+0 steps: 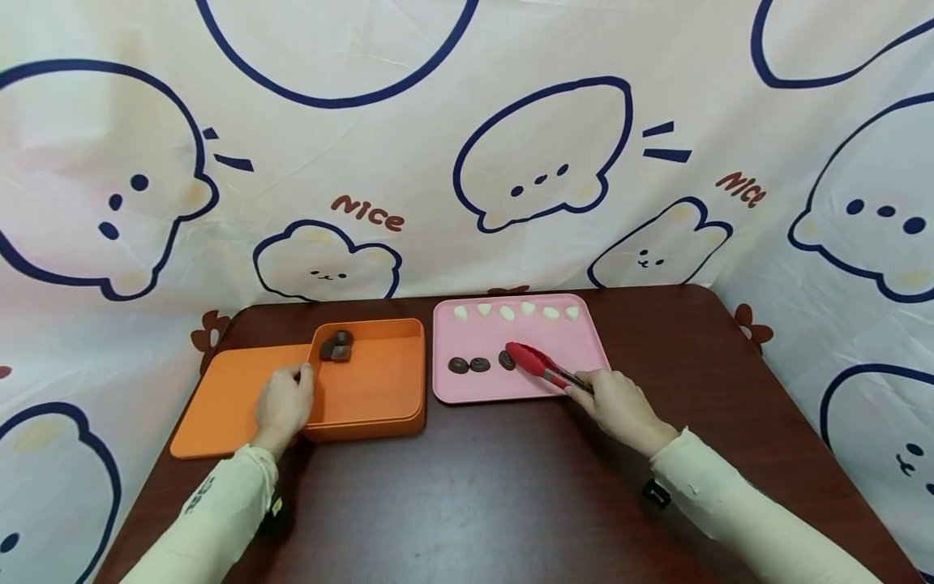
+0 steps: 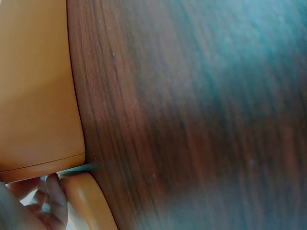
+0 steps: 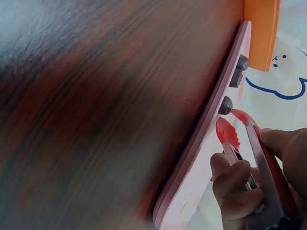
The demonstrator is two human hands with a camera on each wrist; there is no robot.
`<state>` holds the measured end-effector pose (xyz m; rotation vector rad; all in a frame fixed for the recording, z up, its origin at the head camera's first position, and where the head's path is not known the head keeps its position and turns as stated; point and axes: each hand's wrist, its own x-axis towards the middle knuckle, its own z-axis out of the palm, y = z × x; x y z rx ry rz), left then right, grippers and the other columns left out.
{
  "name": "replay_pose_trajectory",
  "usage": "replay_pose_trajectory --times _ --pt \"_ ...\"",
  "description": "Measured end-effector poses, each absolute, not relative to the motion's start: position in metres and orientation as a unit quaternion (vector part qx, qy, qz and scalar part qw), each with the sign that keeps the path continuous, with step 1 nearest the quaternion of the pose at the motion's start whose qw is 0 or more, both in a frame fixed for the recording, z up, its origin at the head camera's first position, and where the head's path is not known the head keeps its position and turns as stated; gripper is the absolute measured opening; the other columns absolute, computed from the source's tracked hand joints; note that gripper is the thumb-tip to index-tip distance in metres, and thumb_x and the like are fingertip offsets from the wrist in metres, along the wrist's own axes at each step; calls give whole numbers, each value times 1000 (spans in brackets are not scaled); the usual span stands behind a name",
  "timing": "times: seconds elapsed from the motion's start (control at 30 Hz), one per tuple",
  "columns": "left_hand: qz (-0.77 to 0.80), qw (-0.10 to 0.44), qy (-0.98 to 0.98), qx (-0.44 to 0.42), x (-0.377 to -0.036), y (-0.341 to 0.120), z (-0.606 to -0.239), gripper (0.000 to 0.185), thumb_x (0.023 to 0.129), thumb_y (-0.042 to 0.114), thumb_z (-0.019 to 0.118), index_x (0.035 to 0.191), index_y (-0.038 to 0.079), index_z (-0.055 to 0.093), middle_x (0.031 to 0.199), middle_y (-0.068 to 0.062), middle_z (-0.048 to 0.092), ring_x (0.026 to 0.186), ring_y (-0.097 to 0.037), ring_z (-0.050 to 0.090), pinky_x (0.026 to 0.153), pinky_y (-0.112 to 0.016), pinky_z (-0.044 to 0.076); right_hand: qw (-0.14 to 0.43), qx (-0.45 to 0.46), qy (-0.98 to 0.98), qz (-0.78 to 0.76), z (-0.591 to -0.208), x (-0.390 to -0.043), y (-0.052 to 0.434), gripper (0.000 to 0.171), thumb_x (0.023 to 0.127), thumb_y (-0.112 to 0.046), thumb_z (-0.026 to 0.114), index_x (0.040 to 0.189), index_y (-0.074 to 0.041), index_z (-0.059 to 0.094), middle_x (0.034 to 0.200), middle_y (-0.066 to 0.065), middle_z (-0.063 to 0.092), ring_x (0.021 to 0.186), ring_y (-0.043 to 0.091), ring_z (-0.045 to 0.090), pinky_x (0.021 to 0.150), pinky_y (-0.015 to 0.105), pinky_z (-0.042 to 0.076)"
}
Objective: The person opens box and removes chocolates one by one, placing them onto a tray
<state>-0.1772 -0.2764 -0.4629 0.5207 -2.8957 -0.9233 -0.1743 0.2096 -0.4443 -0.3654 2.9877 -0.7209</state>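
Note:
My left hand (image 1: pixel 297 380) holds the left wall of an orange box (image 1: pixel 372 381), its fingers (image 2: pixel 48 201) curled at the rim. Two dark cookies (image 1: pixel 337 345) lie in the box's far left corner. My right hand (image 1: pixel 585 391) grips red-tipped tongs (image 1: pixel 536 362) over a pink tray (image 1: pixel 576 345). The tong tips (image 3: pixel 230 128) stand slightly apart beside the rightmost of three dark cookies (image 1: pixel 507 360); that cookie (image 3: pixel 225 105) lies just beyond them. The other two cookies (image 1: pixel 469 365) lie to its left.
An orange lid (image 1: pixel 226 405) lies flat left of the box, under my left hand. Several white pieces (image 1: pixel 514 311) line the tray's far edge. Everything sits on a dark wooden table (image 1: pixel 481 495) with a printed cloth (image 1: pixel 540 162) behind it.

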Motion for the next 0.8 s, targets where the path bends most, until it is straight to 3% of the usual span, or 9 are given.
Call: replay_pose_trajectory --times 0.3,0.6,0.8 --pt "-295 30 -941 165 -178 -276 -464 54 108 40 28 83 7 63 62 -5 52 57 -23 50 50 -33 35 16 -124 965 -229 -441 -173 212 24 97 -31 68 82 -13 62 58 -3 45 49 11 43 45 27 38" --pt "-295 30 -941 162 -178 -276 -464 53 108 40 29 94 6 68 64 -6 53 59 -24 51 52 -33 36 1 -137 956 -259 -432 -178 195 22 95 -30 71 102 -10 69 68 0 54 56 13 47 49 27 41" --pt "-295 33 -941 163 -178 -277 -465 54 108 41 28 85 7 64 64 -6 53 58 -23 50 52 -33 35 -3 -147 951 -271 -431 -182 179 21 95 -34 71 96 -14 68 67 -2 53 60 13 48 53 27 41"
